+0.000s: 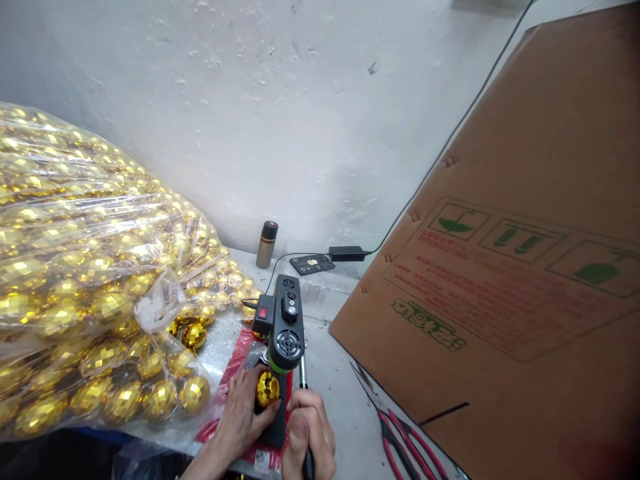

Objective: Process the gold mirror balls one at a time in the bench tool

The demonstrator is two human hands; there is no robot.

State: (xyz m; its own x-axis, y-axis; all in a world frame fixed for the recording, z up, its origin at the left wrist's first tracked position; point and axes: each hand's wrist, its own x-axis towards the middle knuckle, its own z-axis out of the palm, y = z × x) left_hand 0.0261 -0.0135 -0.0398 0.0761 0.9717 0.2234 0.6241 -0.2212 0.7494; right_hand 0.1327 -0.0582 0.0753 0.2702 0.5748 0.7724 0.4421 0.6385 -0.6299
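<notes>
My left hand (241, 413) is closed around a shiny gold faceted ball (267, 389), its thumb and fingers pressing the ball's sides. The ball sits on the black base (273, 432) of a small machine, under the machine's black head (287, 320) with a green ring at its lower end. On the machine's right side, my right hand (311, 433) wraps round a lever with a metal rod (303, 371) and a black handle. A red plastic sheet (235, 360) lies beneath the machine.
Clear bags of gold balls (90, 267) fill the left. A large cardboard box (500, 253) leans at the right, with red-handled scissors (405, 443) beside it. Behind the machine are a bottle (267, 245), a black patterned item (313, 264), and a power adapter (347, 253) with its cable.
</notes>
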